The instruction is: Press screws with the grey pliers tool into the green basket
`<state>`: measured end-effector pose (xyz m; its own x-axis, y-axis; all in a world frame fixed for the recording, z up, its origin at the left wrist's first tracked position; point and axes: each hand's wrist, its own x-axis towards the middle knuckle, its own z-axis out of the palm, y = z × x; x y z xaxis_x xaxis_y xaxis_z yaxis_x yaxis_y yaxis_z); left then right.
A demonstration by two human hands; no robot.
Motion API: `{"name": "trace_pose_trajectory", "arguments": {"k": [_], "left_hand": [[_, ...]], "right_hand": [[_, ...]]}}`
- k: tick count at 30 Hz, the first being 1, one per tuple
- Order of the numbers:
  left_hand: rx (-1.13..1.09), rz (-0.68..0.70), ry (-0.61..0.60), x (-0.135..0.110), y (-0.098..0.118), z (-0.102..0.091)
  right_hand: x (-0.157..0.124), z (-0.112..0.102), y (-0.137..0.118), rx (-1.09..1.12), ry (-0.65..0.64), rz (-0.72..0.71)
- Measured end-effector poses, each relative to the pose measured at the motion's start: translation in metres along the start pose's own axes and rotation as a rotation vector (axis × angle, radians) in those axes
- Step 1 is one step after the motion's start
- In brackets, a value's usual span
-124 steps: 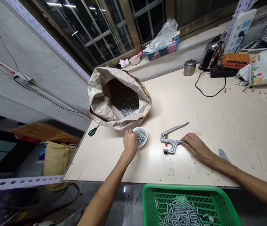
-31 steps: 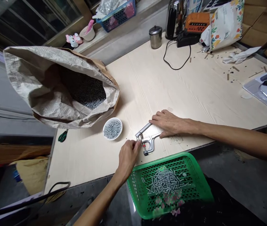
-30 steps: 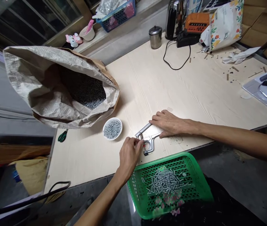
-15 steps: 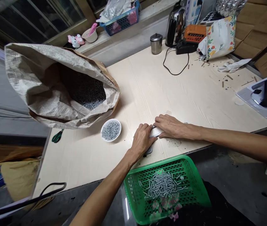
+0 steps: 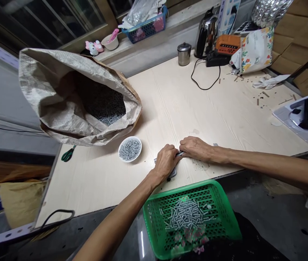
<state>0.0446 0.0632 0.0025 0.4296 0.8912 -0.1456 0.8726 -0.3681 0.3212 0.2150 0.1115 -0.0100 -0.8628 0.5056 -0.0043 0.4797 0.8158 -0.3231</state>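
Observation:
My left hand (image 5: 167,160) and my right hand (image 5: 195,148) are close together above the table near its front edge. Both have their fingers closed on a narrow grey bar (image 5: 180,153), of which only a short stretch shows between them. The fingers hide the rest, so I cannot tell its full shape. A small grey piece with rounded corners (image 5: 173,173) pokes out below my left hand. To the left stands a white bowl (image 5: 119,156) full of small silvery metal pins (image 5: 130,149). Below my hands, a green basket (image 5: 148,232) holds many short, ribbed metal pieces (image 5: 186,214).
A large woven sack (image 5: 47,119) with dark metal pieces inside stands at the left, near green-handled scissors (image 5: 67,155). Farther back are a lidded metal canister (image 5: 184,54), a kettle (image 5: 206,32) and an orange-black device (image 5: 226,47). A white-and-black apparatus (image 5: 306,119) is at the right.
The grey bar has turned between my hands, from a broad pale face to a thin edge. My right hand's fingers have curled in tighter. The whole view has shifted slightly.

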Motion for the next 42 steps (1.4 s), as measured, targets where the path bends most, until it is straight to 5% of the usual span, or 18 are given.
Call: {"name": "trace_pose_trajectory", "arguments": {"k": [6, 13, 18, 26, 35, 42], "left_hand": [[0.027, -0.03, 0.059, -0.011, 0.001, 0.002], [-0.117, -0.23, 0.41, -0.071, -0.014, -0.021], [-0.273, -0.515, 0.3, -0.109, -0.033, -0.022], [-0.377, -0.633, 0.266, -0.119, -0.04, -0.005], [-0.296, -0.478, 0.231, -0.1, -0.025, 0.0], [-0.242, -0.278, 0.125, -0.118, -0.029, 0.004]], "right_hand": [[-0.009, 0.003, -0.006, -0.003, 0.061, 0.074], [-0.023, 0.008, -0.023, 0.047, 0.217, -0.049], [-0.014, 0.025, -0.028, 0.071, 0.158, -0.008], [-0.009, 0.038, -0.022, 0.025, 0.183, 0.003], [-0.01, 0.047, -0.021, -0.007, 0.203, 0.049], [-0.009, 0.052, -0.019, -0.01, 0.246, 0.068]]}}
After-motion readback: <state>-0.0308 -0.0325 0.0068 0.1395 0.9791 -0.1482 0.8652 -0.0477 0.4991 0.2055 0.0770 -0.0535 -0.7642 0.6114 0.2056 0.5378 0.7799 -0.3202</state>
